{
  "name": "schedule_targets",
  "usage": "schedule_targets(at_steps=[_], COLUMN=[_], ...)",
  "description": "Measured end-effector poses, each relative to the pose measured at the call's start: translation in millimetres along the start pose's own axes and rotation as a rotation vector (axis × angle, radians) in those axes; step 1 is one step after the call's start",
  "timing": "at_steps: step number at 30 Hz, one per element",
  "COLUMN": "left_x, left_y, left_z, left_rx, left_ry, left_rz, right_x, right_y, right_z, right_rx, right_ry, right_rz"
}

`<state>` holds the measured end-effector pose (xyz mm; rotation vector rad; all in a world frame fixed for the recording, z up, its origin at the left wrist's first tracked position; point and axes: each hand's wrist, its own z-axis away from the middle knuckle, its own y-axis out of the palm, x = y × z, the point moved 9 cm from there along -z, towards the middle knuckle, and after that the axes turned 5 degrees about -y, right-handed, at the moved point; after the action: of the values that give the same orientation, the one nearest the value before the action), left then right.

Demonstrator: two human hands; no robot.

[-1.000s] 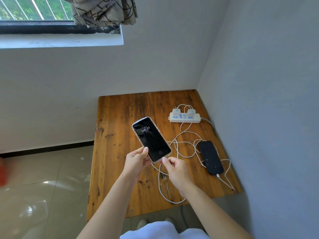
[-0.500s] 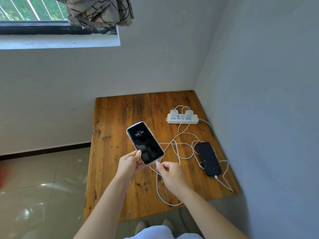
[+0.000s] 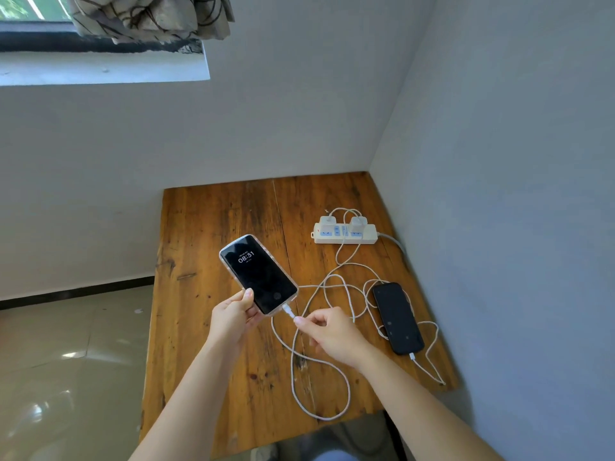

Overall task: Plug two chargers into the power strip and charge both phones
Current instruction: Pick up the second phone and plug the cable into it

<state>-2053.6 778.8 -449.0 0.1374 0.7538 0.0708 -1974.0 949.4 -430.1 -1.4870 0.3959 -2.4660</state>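
Left hand [image 3: 233, 319] grips lower edge of lit phone [image 3: 259, 274], thumb on glass, screen up and tilted, reads 08:31, held above wooden table [image 3: 206, 227]. Right hand [image 3: 327, 334] pinched shut on white cable [image 3: 319, 390] just behind its connector [image 3: 289, 311]; connector tip at phone's bottom port, looks seated but can't tell for sure, view too small. Cable slack loops over table towards near edge, then back to power strip [image 3: 346, 233]. Strip lies near back-right corner w/ two white chargers [image 3: 357, 224] plugged in side by side. 2nd phone [image 3: 397, 317], screen dark, flat on table by right wall, its own cable in the bottom end. Both cables tangle betw. strip and phones. Window w/ patterned curtain [image 3: 149, 15] top left
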Motion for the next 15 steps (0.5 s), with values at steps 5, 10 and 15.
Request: schedule_targets(at_steps=[5,10,15], left_x=[-13.3,-11.2,2.1], left_y=[5.1,35.1,53.8], left_z=[-31.6,-56.1,-77.2], left_rx=[-0.107,-0.128,-0.181], left_ry=[-0.014,-0.045,-0.093], left_rz=[-0.052,-0.111,-0.088], right_x=[-23.9,-29.7,-24.5], right_y=[-57.5,-116.0,-144.3], right_z=[-53.9,-136.7,-216.2], right_rx=[-0.084,-0.238,-0.389], right_ry=[0.053,0.05,0.052], right_rz=[0.057,0.146,0.23])
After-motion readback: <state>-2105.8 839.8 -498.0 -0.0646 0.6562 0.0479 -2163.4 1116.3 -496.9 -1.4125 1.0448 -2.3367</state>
